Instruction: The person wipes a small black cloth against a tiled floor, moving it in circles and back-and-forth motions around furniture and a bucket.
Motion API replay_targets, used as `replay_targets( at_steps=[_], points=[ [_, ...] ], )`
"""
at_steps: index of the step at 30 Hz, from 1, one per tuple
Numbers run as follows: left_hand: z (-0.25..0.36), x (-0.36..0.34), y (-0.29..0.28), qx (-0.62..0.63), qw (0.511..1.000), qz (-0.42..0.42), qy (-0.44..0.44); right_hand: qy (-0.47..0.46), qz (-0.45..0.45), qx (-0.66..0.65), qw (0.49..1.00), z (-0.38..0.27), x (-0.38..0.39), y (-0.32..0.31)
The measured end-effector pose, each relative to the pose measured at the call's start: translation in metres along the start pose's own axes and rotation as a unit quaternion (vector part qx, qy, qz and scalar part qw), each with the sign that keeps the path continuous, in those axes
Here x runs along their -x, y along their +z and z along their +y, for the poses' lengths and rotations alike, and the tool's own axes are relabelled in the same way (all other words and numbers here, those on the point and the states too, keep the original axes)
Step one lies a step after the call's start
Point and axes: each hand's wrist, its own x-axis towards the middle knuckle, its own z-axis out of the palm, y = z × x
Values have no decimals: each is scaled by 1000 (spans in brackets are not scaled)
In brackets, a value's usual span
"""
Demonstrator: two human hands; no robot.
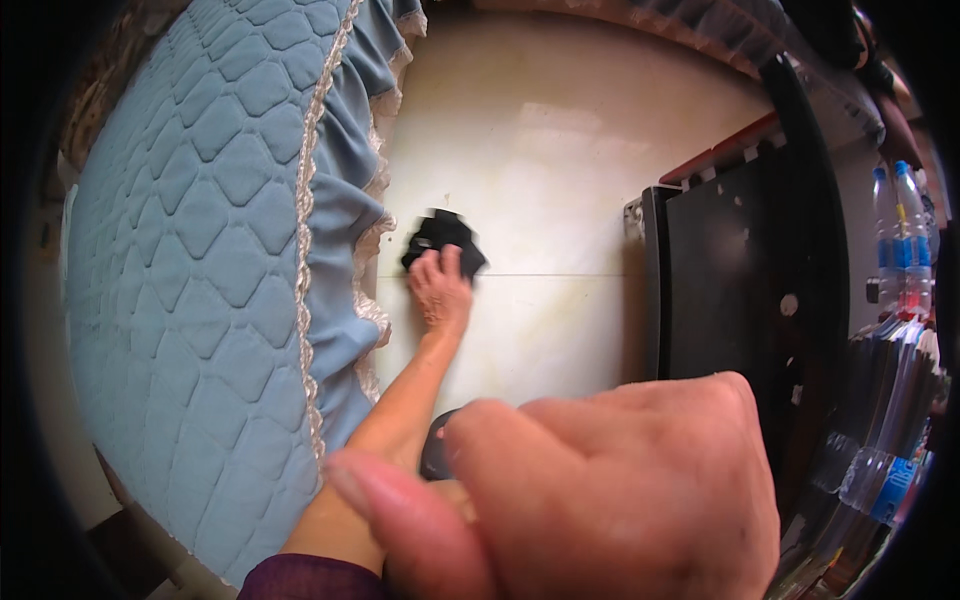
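Note:
Down on the pale floor lies a crumpled black cloth (444, 232), slightly smeared by motion. My left hand (440, 290) reaches down to it, bent fingers gripping its near edge; the bare forearm comes out of a dark purple sleeve (310, 578). Very close to the camera, my right hand (620, 480) fills the lower right of the view. Its fingers are curled in under the palm and its thumb points left. No object shows in it, though the inside of the fist is hidden.
A bed with a light blue quilted cover (200, 220) and a lace-edged ruffle (345, 220) runs along the left. On the right stands a chipped black cabinet (740, 270). Beyond it are plastic bottles (905, 240) and a stack of books or papers (880, 390). A dark rounded thing (434, 450) shows below the left forearm.

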Motion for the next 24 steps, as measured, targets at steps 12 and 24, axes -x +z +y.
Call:
replay_targets(
  at_steps=[12, 24],
  points=[
    [-32, -75, 52, -27, 981, -97, -166, -59, -23, 1, 998, 12, -3, 49],
    [158, -2, 95, 146, 871, -283, 375, 139, -278, 203, 929, 204, -33, 78]
  ],
)
